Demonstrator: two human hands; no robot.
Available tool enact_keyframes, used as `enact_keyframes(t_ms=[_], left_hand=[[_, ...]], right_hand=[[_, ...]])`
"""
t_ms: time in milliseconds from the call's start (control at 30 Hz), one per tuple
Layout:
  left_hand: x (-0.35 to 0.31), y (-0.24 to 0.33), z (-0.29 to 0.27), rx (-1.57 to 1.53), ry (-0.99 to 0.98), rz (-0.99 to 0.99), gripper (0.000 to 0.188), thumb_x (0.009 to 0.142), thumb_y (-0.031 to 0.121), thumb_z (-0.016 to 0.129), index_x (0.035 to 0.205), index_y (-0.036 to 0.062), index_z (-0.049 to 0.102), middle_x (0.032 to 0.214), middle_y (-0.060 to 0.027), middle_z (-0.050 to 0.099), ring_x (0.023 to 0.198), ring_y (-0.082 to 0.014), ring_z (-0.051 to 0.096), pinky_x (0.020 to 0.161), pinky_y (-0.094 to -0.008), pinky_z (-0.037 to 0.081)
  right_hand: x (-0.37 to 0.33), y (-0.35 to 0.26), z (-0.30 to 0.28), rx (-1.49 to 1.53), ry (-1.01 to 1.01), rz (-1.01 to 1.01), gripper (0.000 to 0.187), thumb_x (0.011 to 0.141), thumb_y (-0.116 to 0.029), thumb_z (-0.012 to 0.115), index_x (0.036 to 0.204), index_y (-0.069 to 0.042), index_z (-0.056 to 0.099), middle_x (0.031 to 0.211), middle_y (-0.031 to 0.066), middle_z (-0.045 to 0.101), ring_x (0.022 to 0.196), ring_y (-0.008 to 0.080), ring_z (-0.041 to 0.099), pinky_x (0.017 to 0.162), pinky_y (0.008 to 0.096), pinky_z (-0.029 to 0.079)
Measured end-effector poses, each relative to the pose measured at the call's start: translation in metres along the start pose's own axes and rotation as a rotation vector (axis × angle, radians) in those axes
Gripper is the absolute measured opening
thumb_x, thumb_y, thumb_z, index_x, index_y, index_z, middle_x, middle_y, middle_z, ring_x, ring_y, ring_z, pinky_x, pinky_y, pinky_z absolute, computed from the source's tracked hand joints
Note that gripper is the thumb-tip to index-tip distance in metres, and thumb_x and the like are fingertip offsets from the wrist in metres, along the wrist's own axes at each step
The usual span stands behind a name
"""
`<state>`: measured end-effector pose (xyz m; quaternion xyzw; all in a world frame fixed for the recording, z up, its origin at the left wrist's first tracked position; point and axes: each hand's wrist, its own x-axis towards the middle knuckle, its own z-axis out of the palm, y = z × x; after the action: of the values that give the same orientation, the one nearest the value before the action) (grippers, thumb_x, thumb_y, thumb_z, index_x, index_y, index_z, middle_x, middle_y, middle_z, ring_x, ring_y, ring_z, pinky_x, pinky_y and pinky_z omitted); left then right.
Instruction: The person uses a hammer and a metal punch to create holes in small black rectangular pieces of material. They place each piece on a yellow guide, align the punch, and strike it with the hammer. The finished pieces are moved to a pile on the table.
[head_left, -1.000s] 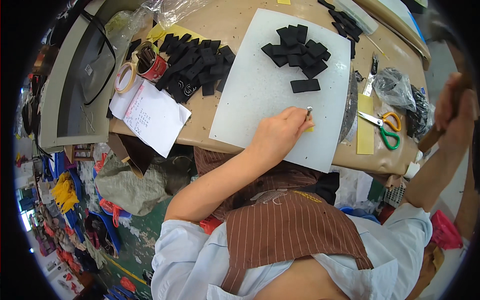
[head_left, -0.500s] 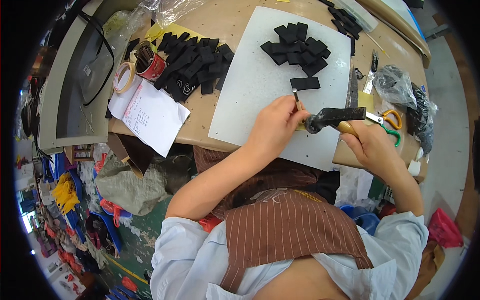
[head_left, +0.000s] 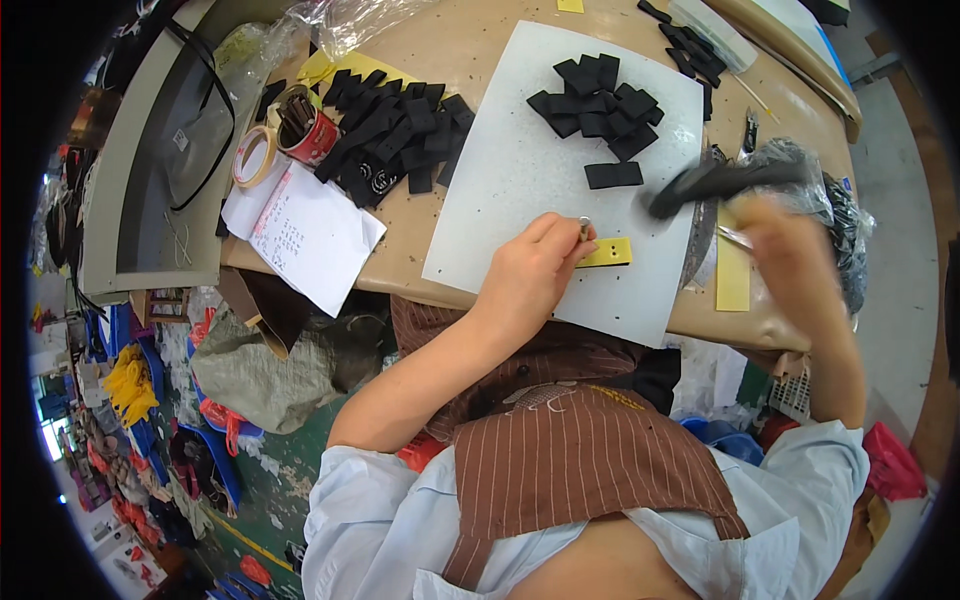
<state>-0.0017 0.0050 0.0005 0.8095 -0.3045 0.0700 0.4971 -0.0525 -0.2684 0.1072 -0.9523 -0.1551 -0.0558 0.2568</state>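
Note:
My left hand (head_left: 530, 265) is closed around a slim metal punch (head_left: 584, 228), held upright at the left end of a small yellow strip (head_left: 612, 252) with round holes in it. The strip lies on a white board (head_left: 480, 225). Raised over the board's right side, my right hand (head_left: 785, 240) grips a hammer (head_left: 725, 186); both are smeared by motion. Farther up the board a single black fabric piece (head_left: 613, 176) lies flat below a heap of similar black pieces (head_left: 597, 105).
Left of the board are more black pieces (head_left: 400, 135), a red tin of tools (head_left: 308, 130), a tape roll (head_left: 254, 156) and a written notepad (head_left: 305, 235). On the right lie a yellow strip (head_left: 733, 275), plastic bags (head_left: 845, 240) and a cutter (head_left: 750, 132).
My right hand and the hammer have swung up and right, away from the punch. The punch now stands more upright, and the yellow strip with holes has come into fuller view.

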Motion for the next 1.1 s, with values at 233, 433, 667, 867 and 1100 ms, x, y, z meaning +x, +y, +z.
enact_keyframes(t_ms=[233, 433, 667, 867, 1100], left_hand=[[-0.005, 0.003, 0.004, 0.113, -0.022, 0.022, 0.011, 0.088, 0.004, 0.067, 0.092, 0.0006, 0.058, 0.085, -0.0104, 0.065, 0.068, -0.0282, 0.061, 0.059, -0.0358, 0.050], [0.001, 0.000, 0.007, -0.024, 0.002, -0.032, 0.020, 0.087, 0.007, 0.069, 0.083, -0.0002, 0.050, 0.085, -0.0124, 0.065, 0.069, -0.0279, 0.062, 0.060, -0.0359, 0.051], [-0.002, 0.003, 0.007, 0.050, -0.073, 0.106, 0.022, 0.086, 0.008, 0.070, 0.082, 0.0005, 0.050, 0.086, -0.0120, 0.066, 0.069, -0.0295, 0.064, 0.057, -0.0338, 0.051], [-0.003, -0.003, 0.006, 0.099, -0.028, -0.176, 0.017, 0.093, 0.009, 0.062, 0.092, 0.0005, 0.048, 0.089, -0.0128, 0.065, 0.075, -0.0239, 0.070, 0.056, -0.0309, 0.054], [0.018, -0.001, -0.014, -0.823, -0.038, -0.484, 0.021, 0.104, 0.022, 0.045, 0.099, 0.0018, 0.047, 0.088, -0.0087, 0.064, 0.088, -0.0241, 0.070, 0.077, -0.0356, 0.056]], right_hand=[[0.031, -0.054, -0.024, -0.052, -0.395, -0.073, 0.023, 0.094, -0.023, 0.057, 0.095, -0.001, 0.062, 0.081, 0.0144, 0.058, 0.061, 0.0371, 0.052, 0.060, 0.0402, 0.046], [0.009, -0.034, -0.053, 0.428, 0.288, 0.204, 0.035, 0.105, -0.036, 0.042, 0.100, -0.005, 0.058, 0.057, -0.0055, 0.042, 0.047, -0.0014, 0.032, 0.044, 0.0168, 0.021], [-0.008, 0.052, -0.117, 0.490, 0.452, -0.149, 0.030, 0.101, -0.028, 0.050, 0.105, 0.001, 0.057, 0.070, 0.0021, 0.056, 0.050, 0.0096, 0.047, 0.045, 0.0227, 0.043], [0.002, -0.028, -0.020, 0.221, -0.023, 0.309, 0.024, 0.098, -0.019, 0.054, 0.112, -0.001, 0.062, 0.094, 0.0167, 0.067, 0.079, 0.0275, 0.064, 0.072, 0.0382, 0.050], [-0.091, 0.072, 0.004, -0.322, 0.166, 0.744, 0.021, 0.094, -0.018, 0.063, 0.105, -0.001, 0.065, 0.096, 0.0151, 0.067, 0.084, 0.0197, 0.067, 0.072, 0.0302, 0.051]])
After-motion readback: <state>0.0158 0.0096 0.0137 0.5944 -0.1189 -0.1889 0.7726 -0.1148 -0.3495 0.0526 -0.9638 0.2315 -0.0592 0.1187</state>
